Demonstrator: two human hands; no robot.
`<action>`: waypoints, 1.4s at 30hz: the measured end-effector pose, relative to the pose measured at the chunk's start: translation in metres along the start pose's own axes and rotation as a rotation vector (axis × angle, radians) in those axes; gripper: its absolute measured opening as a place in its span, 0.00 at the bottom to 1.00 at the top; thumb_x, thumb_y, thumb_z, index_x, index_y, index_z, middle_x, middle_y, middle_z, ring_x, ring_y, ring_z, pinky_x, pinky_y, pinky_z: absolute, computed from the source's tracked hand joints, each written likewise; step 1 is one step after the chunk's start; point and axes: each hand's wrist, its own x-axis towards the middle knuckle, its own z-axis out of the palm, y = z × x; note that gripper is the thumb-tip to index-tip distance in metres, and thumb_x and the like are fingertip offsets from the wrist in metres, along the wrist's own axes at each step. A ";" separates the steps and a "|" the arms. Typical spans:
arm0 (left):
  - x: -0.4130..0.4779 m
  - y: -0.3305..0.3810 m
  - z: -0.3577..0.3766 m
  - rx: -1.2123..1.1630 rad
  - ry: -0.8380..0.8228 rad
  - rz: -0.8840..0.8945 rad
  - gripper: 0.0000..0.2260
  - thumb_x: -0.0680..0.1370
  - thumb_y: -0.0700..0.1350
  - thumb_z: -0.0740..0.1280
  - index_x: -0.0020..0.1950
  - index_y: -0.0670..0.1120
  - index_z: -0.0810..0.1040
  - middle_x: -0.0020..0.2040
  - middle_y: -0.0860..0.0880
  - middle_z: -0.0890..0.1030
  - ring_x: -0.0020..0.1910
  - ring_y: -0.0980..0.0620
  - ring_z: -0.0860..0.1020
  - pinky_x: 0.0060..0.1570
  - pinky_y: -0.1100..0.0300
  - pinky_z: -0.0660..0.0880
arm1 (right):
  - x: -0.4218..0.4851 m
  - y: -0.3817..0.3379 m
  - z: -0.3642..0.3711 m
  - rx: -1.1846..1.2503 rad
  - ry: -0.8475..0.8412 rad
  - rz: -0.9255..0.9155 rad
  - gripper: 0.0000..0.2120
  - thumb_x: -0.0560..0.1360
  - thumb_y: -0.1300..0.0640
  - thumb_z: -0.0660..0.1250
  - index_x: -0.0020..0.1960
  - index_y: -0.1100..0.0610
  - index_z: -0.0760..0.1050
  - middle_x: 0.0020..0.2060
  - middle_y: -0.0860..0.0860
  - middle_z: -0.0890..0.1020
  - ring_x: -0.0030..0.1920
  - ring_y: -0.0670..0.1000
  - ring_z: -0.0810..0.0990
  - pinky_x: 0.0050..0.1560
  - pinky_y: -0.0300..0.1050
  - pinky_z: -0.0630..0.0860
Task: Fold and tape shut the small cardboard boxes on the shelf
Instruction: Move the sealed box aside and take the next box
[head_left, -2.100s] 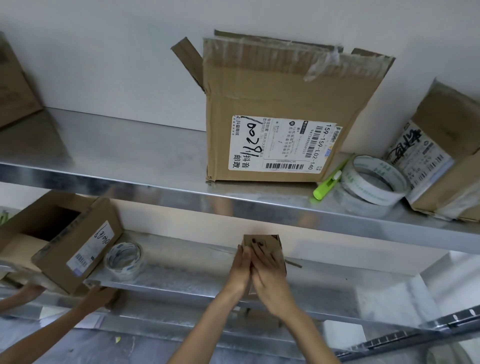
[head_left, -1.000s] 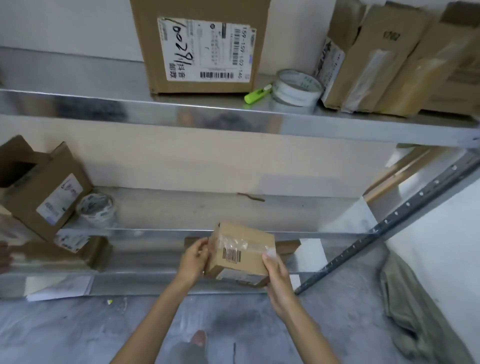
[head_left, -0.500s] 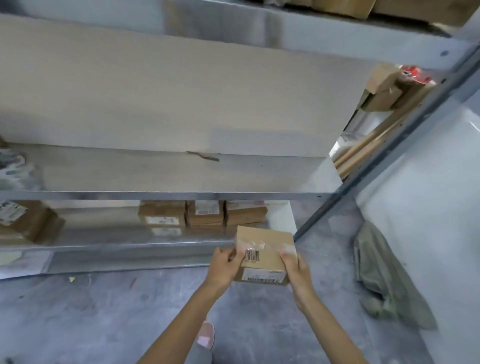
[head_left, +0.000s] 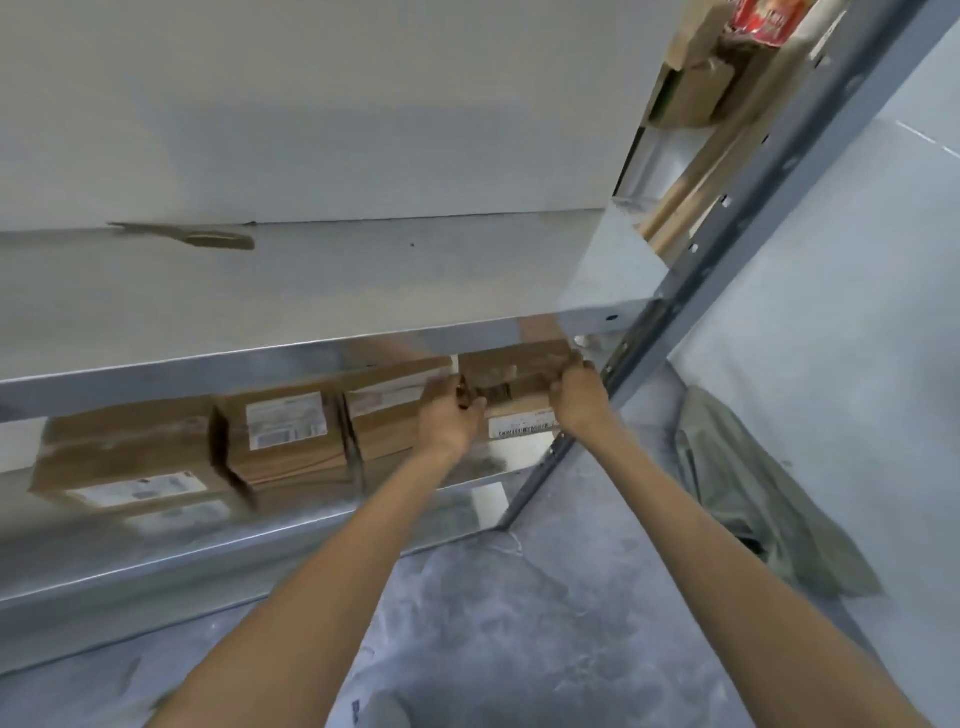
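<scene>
A small taped cardboard box (head_left: 511, 387) with a barcode label sits at the right end of the lower shelf (head_left: 260, 540), just under the edge of the shelf above. My left hand (head_left: 449, 418) grips its left side and my right hand (head_left: 576, 395) grips its right side. To its left stands a row of similar labelled boxes (head_left: 283, 436), and the box in my hands is right beside the nearest of them. The view is blurred.
The middle shelf (head_left: 311, 280) carries a scrap of cardboard (head_left: 208, 240). A grey upright post (head_left: 701, 270) stands just right of my right hand. A crumpled cloth (head_left: 753, 493) lies on the concrete floor. Boxes and wooden sticks (head_left: 696, 93) show at the upper right.
My hands carried the taped box down from in front of the middle shelf and in onto the lower shelf, beside the row of boxes. The view dropped lower and came closer.
</scene>
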 end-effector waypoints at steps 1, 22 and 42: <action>0.015 0.000 0.005 0.004 -0.013 0.007 0.19 0.76 0.44 0.69 0.65 0.43 0.73 0.60 0.43 0.78 0.58 0.44 0.77 0.61 0.52 0.72 | 0.011 0.004 0.004 -0.038 0.004 0.002 0.19 0.80 0.64 0.52 0.71 0.66 0.62 0.67 0.65 0.67 0.65 0.63 0.69 0.63 0.50 0.68; 0.090 -0.054 0.050 0.717 -0.017 0.519 0.13 0.73 0.33 0.61 0.57 0.40 0.72 0.59 0.42 0.68 0.59 0.42 0.68 0.52 0.48 0.70 | 0.118 0.049 0.136 0.231 0.062 0.140 0.22 0.79 0.55 0.61 0.69 0.63 0.63 0.63 0.63 0.71 0.62 0.62 0.71 0.61 0.51 0.68; -0.246 0.176 -0.272 0.420 0.070 0.160 0.08 0.79 0.53 0.60 0.47 0.52 0.77 0.44 0.53 0.82 0.47 0.53 0.79 0.48 0.56 0.75 | -0.248 -0.192 -0.219 0.485 -0.154 -0.474 0.15 0.79 0.59 0.62 0.41 0.40 0.76 0.32 0.37 0.81 0.39 0.36 0.79 0.48 0.31 0.73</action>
